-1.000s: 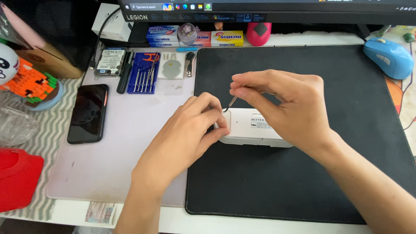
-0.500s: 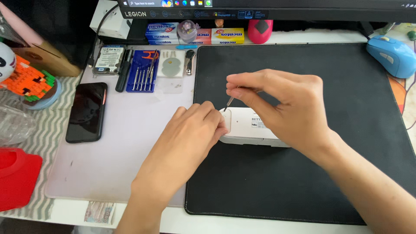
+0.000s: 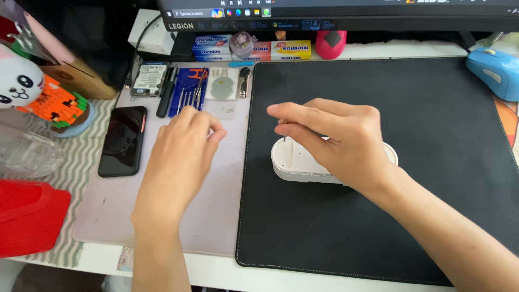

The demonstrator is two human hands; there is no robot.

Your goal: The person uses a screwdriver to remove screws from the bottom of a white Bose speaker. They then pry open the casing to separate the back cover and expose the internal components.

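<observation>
Black desk mat (image 3: 432, 189), frame centre: your right hand (image 3: 340, 143) is pinching a thin screwdriver (image 3: 283, 132) onto the light, rigid white plastic case (image 3: 294, 159); steady it by its sides. Your left hand (image 3: 181, 148) is hovering loosely curled, empty.

right hand (image 3: 346, 143) hides white device (image 3: 294, 161) (mostly), screwdriver tip tiny

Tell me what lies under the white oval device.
The white oval device rests on the black desk mat. The right hand covers its right half, so nothing there can be seen.

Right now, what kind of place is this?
Probably a home computer desk used for fixing small gadgets. A monitor stands at the back, a blue mouse sits beside a black desk mat, and a small screwdriver set lies by the left hand.
</observation>
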